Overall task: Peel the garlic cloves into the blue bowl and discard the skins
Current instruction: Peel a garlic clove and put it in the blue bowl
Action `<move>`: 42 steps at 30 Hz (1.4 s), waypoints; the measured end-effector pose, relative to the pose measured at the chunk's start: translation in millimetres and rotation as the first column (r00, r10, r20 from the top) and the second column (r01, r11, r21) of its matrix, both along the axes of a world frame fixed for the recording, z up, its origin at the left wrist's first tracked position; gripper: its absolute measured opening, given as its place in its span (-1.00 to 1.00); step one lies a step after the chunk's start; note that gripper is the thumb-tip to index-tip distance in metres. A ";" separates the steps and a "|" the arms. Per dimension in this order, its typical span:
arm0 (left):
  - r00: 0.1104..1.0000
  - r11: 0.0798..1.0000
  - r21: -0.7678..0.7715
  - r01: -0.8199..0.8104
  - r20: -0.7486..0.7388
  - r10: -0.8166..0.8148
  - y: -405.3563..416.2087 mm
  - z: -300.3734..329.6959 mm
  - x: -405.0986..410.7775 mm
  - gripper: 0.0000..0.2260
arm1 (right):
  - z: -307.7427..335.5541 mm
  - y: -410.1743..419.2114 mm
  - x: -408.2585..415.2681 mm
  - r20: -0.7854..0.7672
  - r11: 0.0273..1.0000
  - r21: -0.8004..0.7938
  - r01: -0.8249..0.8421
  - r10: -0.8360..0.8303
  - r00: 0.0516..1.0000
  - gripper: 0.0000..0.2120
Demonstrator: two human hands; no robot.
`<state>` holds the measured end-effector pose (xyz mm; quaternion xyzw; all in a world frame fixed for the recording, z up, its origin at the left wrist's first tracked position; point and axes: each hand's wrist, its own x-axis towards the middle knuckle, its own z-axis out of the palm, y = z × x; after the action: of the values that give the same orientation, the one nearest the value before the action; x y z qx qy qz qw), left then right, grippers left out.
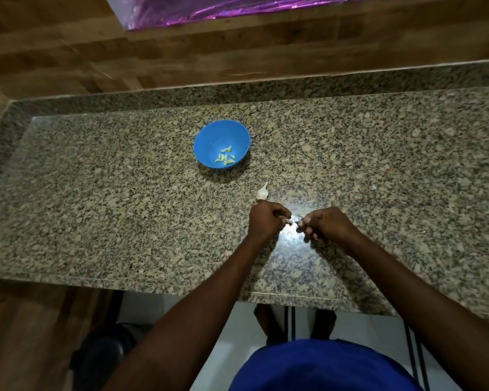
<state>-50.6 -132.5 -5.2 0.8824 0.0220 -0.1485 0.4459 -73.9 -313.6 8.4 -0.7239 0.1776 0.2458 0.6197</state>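
In the blue bowl (209,142) lie peeled cloves (225,158); both hands (297,222) curl around something tiny.

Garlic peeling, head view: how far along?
Done: several peeled cloves lie in the blue bowl. In hand: the left hand and right hand are both curled over something small between their fingertips, likely a clove; too small to confirm. Left: a garlic bulb sits on the counter beyond the left hand. No discarded skins clearly visible.

counter (124,193): polished speckled granite | bowl (209,136): smooth blue plastic | wall (68,52): wood grain
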 end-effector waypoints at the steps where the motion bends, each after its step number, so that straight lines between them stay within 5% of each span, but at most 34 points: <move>1: 1.000 1.000 0.008 0.008 0.009 -0.008 -1.0 0.9 -0.7 -0.84 | -0.8 0.5 -0.4 0.006 1.000 -0.017 -0.013 0.013 1.000 -0.75; 7: 0.995 0.994 -0.053 -0.095 0.008 0.095 -3.5 5.4 -2.2 -0.92 | -1.8 2.6 -0.8 0.058 0.996 -0.028 -0.084 0.085 0.995 -0.63; 13: 0.994 0.929 -0.361 -0.080 -0.098 0.047 -2.6 13.8 -7.5 -0.89 | 4.1 2.0 0.0 0.140 0.991 0.032 -0.127 0.122 0.983 -0.58; 26: 0.951 0.891 -0.441 -0.109 -0.307 -0.036 -0.9 27.1 -1.6 -0.85 | 21.5 -14.7 5.7 0.044 0.940 0.084 -0.330 0.327 0.944 -0.63; 30: 0.992 0.935 -0.354 -0.026 -0.128 -0.021 -5.0 25.9 -2.6 -0.91 | 8.1 -17.2 9.6 -0.219 0.909 0.392 -0.140 0.240 0.946 -0.68; 35: 0.999 0.952 -0.306 -0.013 0.042 0.027 -9.2 23.7 -9.8 -0.93 | -5.2 -20.2 10.4 -0.514 0.703 0.659 0.265 0.165 0.842 -0.85; 37: 0.999 0.948 -0.316 -0.029 0.017 0.037 -5.3 22.8 -10.0 -0.94 | -5.3 -22.8 8.3 -0.471 0.810 0.563 0.163 0.153 0.869 -0.90; 39: 0.998 0.943 -0.329 -0.054 -0.029 0.047 -1.1 21.7 -8.1 -0.93 | -2.8 -21.4 4.7 -0.316 0.957 0.287 -0.051 0.144 0.938 -0.78; 42: 0.991 0.918 -0.380 -0.111 -0.109 0.074 0.2 20.2 -6.8 -0.91 | -3.5 -18.1 1.3 -0.020 0.964 -0.189 -0.190 0.189 0.982 -0.82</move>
<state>-57.4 -132.3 15.0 0.7676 0.0547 -0.1693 0.6157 -72.6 -331.6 4.9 -0.7930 0.1307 0.2866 0.5215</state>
